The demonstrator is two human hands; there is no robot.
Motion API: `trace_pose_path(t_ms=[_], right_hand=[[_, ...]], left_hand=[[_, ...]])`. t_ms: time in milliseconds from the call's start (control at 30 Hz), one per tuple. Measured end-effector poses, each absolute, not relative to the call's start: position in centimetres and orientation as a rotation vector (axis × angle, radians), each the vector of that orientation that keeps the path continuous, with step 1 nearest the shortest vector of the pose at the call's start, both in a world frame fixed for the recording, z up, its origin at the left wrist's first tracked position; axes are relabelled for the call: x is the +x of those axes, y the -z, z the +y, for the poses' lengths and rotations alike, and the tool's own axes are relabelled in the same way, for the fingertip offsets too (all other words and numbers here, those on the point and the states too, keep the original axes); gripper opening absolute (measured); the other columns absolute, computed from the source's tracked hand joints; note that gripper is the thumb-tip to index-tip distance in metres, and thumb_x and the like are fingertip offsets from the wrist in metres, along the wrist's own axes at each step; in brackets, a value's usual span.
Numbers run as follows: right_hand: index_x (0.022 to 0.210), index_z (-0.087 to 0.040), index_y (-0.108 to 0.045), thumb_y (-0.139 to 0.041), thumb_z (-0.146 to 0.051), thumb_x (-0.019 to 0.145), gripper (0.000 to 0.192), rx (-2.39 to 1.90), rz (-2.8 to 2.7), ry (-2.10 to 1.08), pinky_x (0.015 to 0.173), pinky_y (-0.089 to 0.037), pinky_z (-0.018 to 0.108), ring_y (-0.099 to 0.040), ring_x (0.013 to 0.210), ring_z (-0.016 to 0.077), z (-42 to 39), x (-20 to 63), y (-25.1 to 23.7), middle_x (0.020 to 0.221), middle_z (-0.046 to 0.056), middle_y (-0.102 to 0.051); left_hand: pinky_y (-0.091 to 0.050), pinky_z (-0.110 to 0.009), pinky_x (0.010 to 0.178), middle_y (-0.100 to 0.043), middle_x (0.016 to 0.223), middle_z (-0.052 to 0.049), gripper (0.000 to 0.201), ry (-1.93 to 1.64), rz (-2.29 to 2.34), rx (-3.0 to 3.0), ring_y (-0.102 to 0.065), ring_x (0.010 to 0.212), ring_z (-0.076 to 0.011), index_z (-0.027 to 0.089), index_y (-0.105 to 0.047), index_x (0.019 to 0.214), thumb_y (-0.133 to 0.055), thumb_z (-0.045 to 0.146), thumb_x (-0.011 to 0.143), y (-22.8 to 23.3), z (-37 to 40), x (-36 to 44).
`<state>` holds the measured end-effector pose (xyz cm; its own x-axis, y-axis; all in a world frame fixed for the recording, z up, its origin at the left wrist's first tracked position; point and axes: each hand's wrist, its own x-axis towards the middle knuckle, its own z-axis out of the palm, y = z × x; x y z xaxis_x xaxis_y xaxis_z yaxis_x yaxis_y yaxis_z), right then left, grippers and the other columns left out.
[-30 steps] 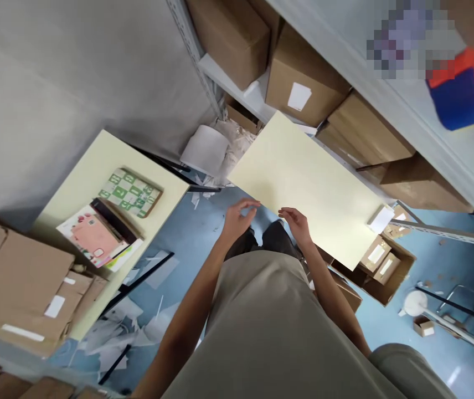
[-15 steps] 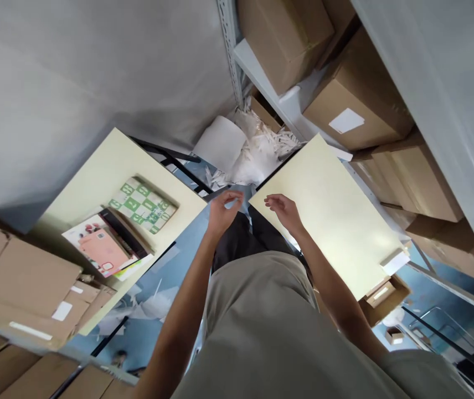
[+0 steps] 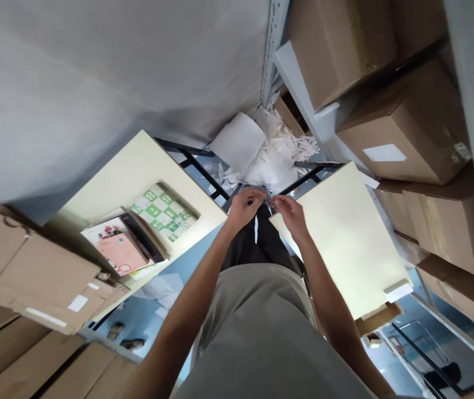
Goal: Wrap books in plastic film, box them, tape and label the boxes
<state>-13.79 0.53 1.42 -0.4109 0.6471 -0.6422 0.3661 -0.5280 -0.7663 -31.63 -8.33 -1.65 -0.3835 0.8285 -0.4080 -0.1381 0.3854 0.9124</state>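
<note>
My left hand and my right hand are close together in front of my dark trousers, between two pale yellow tabletops. The fingers of both are drawn into a pinch. Whatever they hold is too small and blurred to name. A narrow white strip shows just below the left fingertips; I cannot tell whether it is held. Nearest to my right hand is the corner of the right tabletop. The left tabletop carries a green-and-white checkered packet and a pile of booklets.
White shredded paper and a large white roll lie on the floor ahead. Cardboard boxes fill the shelving at right. Flattened cartons lean at left. A small white box sits at the right tabletop's near edge.
My hands have come closer together, and their fingers have closed into pinches. The white strip now shows below them. The view has shifted, so the tables appear farther right.
</note>
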Motion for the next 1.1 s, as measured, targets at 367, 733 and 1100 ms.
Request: trace_pose_path(t_ms=[367, 733, 1100], right_hand=[[0.122, -0.028, -0.081, -0.080, -0.081, 0.097, 0.059, -1.457, -1.676, -2.074, 0.117, -0.064, 0.055, -0.084, 0.121, 0.0344, -1.0, -17.0, -5.3, 0.127, 0.011, -0.089], [0.113, -0.025, -0.083, -0.085, -0.074, 0.091, 0.054, -0.917, -1.995, -2.444, 0.113, -0.066, 0.052, -0.086, 0.115, 0.0329, -7.8, -19.9, -5.1, 0.119, 0.012, -0.090], [0.112, -0.026, -0.082, -0.081, -0.054, 0.092, 0.035, -0.832, -2.339, -2.290, 0.118, -0.063, 0.052, -0.083, 0.122, 0.0328, -12.6, -23.9, -1.7, 0.123, 0.011, -0.088]], left_hand=[[-0.067, -0.044, 0.106, -0.089, 0.113, -0.009, 0.017, -1.199, 1.781, 0.547, -0.084, 0.108, -0.0279, 0.022, -0.083, 0.107, -0.074, 0.035, 0.101, -2.0, -13.4, -35.5], [-0.065, -0.045, 0.112, -0.088, 0.123, -0.013, 0.029, -1.370, 2.091, 0.311, -0.082, 0.119, -0.0285, 0.020, -0.084, 0.113, -0.067, 0.043, 0.106, -7.7, -26.4, -32.8], [-0.065, -0.056, 0.112, -0.080, 0.146, -0.022, 0.042, -1.396, 2.196, -0.077, -0.080, 0.127, -0.0358, 0.019, -0.078, 0.127, -0.079, 0.041, 0.092, -2.1, -37.4, -33.7]])
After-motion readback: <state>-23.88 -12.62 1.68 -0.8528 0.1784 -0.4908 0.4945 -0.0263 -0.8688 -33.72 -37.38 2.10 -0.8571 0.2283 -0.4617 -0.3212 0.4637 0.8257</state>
